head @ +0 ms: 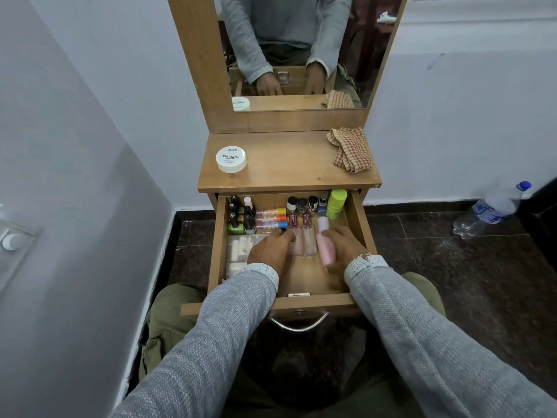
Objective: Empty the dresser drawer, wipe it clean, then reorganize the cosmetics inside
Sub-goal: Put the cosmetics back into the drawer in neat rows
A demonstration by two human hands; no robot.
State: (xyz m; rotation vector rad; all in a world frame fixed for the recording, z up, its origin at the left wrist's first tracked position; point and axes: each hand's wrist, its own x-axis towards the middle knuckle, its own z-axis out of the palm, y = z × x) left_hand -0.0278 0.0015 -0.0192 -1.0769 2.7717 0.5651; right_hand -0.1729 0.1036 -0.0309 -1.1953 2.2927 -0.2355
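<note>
Both hands are laid flat – left hand (pixel 269 249), right hand (pixel 346 247); nothing is gripped (bottles (pixel 304 244) are nudged straight); gentle pushes are best.

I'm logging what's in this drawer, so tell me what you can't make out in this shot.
Head view only:
- Clear pouch: contents blurred, partly under the left hand.
- Two clear bottles: lower ends hidden by the left hand's fingers.
- Nail polish bottles: labels too small to read.
- Pink bottle: base covered by the right hand.
- Drawer: back edge hidden beneath the dresser top.
</note>
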